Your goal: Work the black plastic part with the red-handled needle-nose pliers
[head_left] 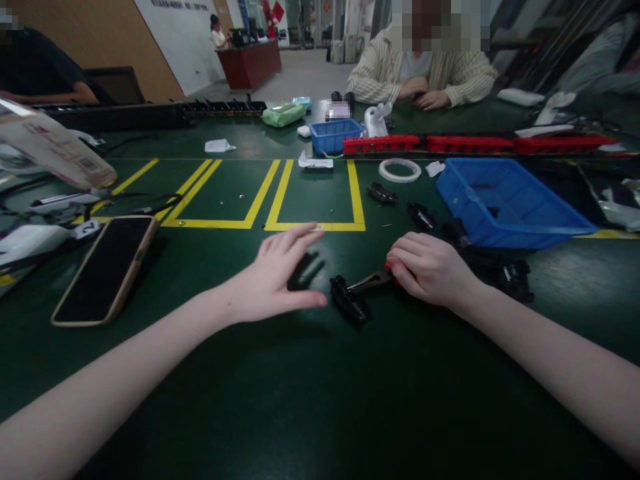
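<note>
My right hand (425,268) is wrapped round the red handles of long-nosed pliers (373,279). The pliers' tip touches a small black plastic part (349,300) with a metal piece along its edge; whether the jaws grip it I cannot tell. Just left of that part, my left hand (280,277) hovers over the green table, thumb and fingers apart, holding nothing. Similar black parts lie beyond my right hand, among them one (383,193) near the tape roll and another (421,216) closer in.
A blue bin (515,200) stands at the right, with a white tape roll (400,171) left of it. A phone (107,270) lies at the left near cables and a carton (55,143). Red strips (470,145) and a smaller blue bin (336,136) lie farther back. A person (425,67) sits opposite.
</note>
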Demonstrator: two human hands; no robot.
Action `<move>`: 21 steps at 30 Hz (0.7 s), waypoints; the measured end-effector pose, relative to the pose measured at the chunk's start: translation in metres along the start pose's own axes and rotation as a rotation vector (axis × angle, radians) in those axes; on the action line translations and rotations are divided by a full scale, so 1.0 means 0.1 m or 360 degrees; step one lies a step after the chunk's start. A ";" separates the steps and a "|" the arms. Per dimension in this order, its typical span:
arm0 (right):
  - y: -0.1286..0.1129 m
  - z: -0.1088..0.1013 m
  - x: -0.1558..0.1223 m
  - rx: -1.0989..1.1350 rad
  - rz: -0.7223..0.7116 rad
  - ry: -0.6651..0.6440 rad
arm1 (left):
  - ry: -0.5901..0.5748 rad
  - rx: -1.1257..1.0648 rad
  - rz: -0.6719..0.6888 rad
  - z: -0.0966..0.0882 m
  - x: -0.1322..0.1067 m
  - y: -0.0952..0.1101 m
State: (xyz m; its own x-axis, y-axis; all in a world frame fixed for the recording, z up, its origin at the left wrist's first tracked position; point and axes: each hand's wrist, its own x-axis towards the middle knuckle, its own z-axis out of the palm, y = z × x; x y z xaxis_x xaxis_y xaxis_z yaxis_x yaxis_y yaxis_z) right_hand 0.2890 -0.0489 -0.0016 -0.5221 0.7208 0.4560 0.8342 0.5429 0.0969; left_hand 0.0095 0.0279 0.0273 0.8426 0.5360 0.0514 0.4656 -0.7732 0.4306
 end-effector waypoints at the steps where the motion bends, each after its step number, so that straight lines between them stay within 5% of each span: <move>1: 0.00 0.00 0.00 0.0002 0.0004 -0.0001 | 0.0115 0.0156 -0.0137 -0.09 -0.02 -0.07; 4: -0.01 0.00 0.00 0.0009 0.0015 -0.0004 | 0.0410 0.0693 -0.0668 -0.36 -0.11 -0.29; 8: -0.02 0.00 0.00 0.0016 0.0023 0.0005 | 0.0411 0.0752 -0.1070 -0.58 -0.22 -0.51; 21: -0.01 0.01 -0.01 0.0057 0.0007 0.0036 | 0.0569 0.0562 -0.1121 -0.64 -0.35 -0.79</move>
State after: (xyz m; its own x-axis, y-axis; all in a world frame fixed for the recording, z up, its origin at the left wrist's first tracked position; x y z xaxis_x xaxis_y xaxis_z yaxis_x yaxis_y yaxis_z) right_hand 0.2885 -0.0497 -0.0026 -0.5141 0.7135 0.4761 0.8292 0.5553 0.0632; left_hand -0.0741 0.0920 0.0487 0.2179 0.9585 0.1837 0.9541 -0.2488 0.1665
